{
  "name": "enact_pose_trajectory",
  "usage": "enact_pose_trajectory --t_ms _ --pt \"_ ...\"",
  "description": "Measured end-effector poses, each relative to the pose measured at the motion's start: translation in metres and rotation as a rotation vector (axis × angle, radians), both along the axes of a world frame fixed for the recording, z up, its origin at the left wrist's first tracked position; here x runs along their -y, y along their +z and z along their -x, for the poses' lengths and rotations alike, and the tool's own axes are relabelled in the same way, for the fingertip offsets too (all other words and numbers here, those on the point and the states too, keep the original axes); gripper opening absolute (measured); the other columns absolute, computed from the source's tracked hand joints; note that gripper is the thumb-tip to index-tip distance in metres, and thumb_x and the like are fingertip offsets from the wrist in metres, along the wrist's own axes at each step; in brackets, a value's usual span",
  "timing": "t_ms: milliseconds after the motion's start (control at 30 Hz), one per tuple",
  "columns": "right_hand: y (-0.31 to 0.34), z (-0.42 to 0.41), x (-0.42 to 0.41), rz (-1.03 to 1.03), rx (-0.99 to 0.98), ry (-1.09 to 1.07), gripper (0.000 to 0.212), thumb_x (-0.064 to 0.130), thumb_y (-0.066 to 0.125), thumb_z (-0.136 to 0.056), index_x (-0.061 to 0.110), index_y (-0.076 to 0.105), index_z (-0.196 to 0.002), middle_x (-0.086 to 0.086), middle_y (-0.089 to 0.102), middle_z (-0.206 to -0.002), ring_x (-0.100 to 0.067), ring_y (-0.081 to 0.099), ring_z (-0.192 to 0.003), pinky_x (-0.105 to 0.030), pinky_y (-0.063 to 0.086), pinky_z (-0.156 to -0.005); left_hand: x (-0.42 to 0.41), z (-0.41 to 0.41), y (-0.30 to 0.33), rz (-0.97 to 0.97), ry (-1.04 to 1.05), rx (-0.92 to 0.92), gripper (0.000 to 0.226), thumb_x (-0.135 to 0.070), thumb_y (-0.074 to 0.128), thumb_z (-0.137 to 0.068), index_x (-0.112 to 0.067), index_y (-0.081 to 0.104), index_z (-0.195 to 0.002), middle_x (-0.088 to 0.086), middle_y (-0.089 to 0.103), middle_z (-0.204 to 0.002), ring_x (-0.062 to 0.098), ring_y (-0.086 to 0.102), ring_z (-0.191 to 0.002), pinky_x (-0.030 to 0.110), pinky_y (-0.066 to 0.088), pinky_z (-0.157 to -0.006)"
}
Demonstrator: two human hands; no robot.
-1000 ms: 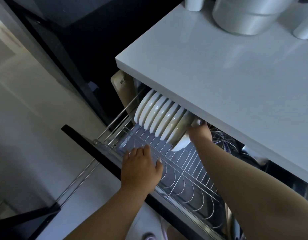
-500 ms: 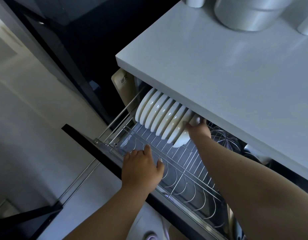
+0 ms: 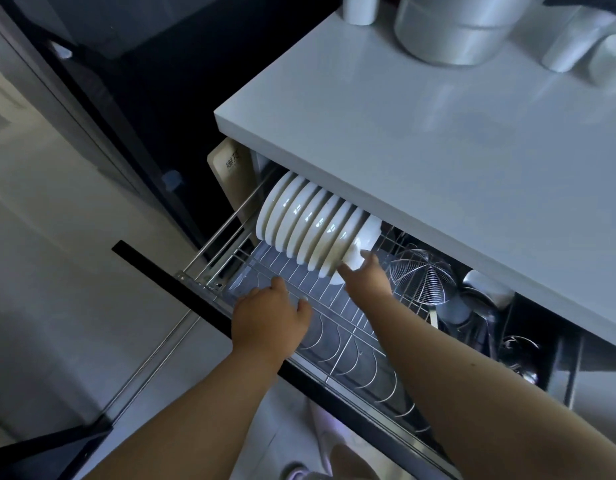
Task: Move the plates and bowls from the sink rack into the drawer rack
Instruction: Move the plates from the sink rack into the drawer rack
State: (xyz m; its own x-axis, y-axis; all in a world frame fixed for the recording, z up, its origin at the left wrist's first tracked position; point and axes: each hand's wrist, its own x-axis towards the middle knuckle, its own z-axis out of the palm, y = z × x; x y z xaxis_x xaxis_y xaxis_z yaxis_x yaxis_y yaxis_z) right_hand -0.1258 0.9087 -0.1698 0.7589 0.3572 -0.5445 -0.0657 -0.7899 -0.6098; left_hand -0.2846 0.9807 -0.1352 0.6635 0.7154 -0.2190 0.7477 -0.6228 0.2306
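Several white plates (image 3: 306, 223) stand on edge in a row at the far left of the pulled-out wire drawer rack (image 3: 348, 344). A white bowl (image 3: 363, 242) leans at the right end of the row. My right hand (image 3: 367, 278) reaches in below it, fingers spread and loose, fingertips at the bowl's lower edge and holding nothing. My left hand (image 3: 270, 318) rests on the rack's front rail, fingers lying over the wires. The sink rack is out of view.
A white countertop (image 3: 420, 133) overhangs the drawer; a metal pot (image 3: 455, 26) and white containers stand on it. A wire skimmer (image 3: 420, 280) and metal utensils fill the drawer's right compartment. A cutting board (image 3: 232, 174) stands at the far left. The drawer's black front (image 3: 182, 282) projects toward me.
My right hand pushed the bowl upright against the row of plates, then let go and drew back toward me. My left hand stayed on the rail.
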Motion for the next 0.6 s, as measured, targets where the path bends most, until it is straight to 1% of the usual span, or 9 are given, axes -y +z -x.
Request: enact_pose_trajectory --t_ms 67,133,200,267,300,333,400,500,600 --pt "0.007 0.011 0.007 -0.035 -0.012 0.003 0.069 0.050 0.057 -0.089 0.018 0.030 -0.144 -0.008 0.066 -0.103 -0.023 0.068 -0.086 -0.036 0.055 -0.069 0.001 0.000 0.002 0.032 0.025 0.017 0.045 -0.050 0.037 -0.093 -0.012 0.047 -0.117 0.004 0.065 -0.082 0.024 0.058 -0.079 0.033 0.048 -0.067" --pt "0.017 0.021 0.019 -0.078 -0.022 -0.007 0.067 0.049 0.057 -0.089 0.018 0.032 -0.143 0.000 0.063 -0.089 -0.023 0.069 -0.081 -0.039 0.056 -0.072 0.003 0.002 0.005 0.066 0.027 0.036 0.044 -0.048 0.038 -0.094 -0.014 0.047 -0.122 0.003 0.066 -0.086 0.025 0.059 -0.081 0.034 0.049 -0.067" --pt "0.028 0.030 0.033 -0.126 -0.034 -0.028 0.063 0.047 0.057 -0.091 0.016 0.034 -0.142 0.000 0.062 -0.090 -0.020 0.069 -0.077 -0.038 0.056 -0.073 0.003 0.004 0.010 0.146 0.031 0.057 0.042 -0.043 0.040 -0.095 -0.019 0.046 -0.129 -0.004 0.064 -0.088 0.023 0.059 -0.085 0.032 0.046 -0.070" --pt "0.040 0.039 0.048 -0.169 -0.052 -0.063 0.057 0.043 0.056 -0.093 0.015 0.038 -0.139 -0.006 0.065 -0.097 -0.014 0.067 -0.068 -0.033 0.056 -0.067 0.004 0.006 0.015 0.294 0.075 0.132 0.037 -0.038 0.044 -0.096 -0.023 0.049 -0.129 -0.010 0.059 -0.086 0.019 0.056 -0.085 0.030 0.043 -0.072" --pt "0.046 0.044 0.057 -0.197 -0.067 -0.089 0.053 0.042 0.055 -0.094 0.014 0.041 -0.137 -0.008 0.066 -0.101 -0.011 0.065 -0.064 -0.032 0.055 -0.064 0.006 0.006 0.018 0.370 0.106 0.189 0.034 -0.035 0.046 -0.095 -0.024 0.051 -0.127 -0.009 0.060 -0.090 0.019 0.057 -0.087 0.030 0.043 -0.074" --pt "0.051 0.048 0.064 -0.232 -0.082 -0.117 0.048 0.040 0.055 -0.095 0.013 0.044 -0.134 -0.009 0.066 -0.102 -0.011 0.064 -0.061 -0.032 0.055 -0.065 0.010 0.007 0.021 0.433 0.131 0.242 0.031 -0.032 0.048 -0.094 -0.024 0.053 -0.124 -0.006 0.063 -0.097 0.018 0.058 -0.089 0.030 0.044 -0.076" --pt "0.061 0.056 0.080 -0.310 -0.116 -0.173 0.039 0.035 0.054 -0.096 0.010 0.050 -0.126 -0.009 0.064 -0.093 -0.013 0.062 -0.060 -0.034 0.056 -0.068 0.021 0.009 0.028 0.516 0.143 0.312 0.025 -0.028 0.050 -0.092 -0.026 0.056 -0.117 -0.003 0.067 -0.099 0.017 0.061 -0.086 0.031 0.047 -0.075" --pt "0.078 0.063 0.104 -0.376 -0.122 -0.228 0.028 0.029 0.053 -0.098 0.006 0.058 -0.111 -0.008 0.062 -0.079 -0.015 0.059 -0.058 -0.028 0.052 -0.059 0.043 0.011 0.039 0.598 0.118 0.376 0.024 -0.025 0.051 -0.090 -0.025 0.058 -0.113 -0.002 0.068 -0.094 0.015 0.066 -0.083 0.036 0.053 -0.078" --pt "0.094 0.067 0.128 -0.426 -0.096 -0.275 0.022 0.027 0.053 -0.098 0.007 0.061 -0.100 -0.008 0.062 -0.074 -0.015 0.059 -0.057 -0.027 0.053 -0.058 0.065 0.010 0.053 0.666 0.094 0.391 0.022 -0.022 0.050 -0.089 -0.029 0.057 -0.109 -0.002 0.068 -0.098 0.019 0.069 -0.082 0.036 0.054 -0.075"
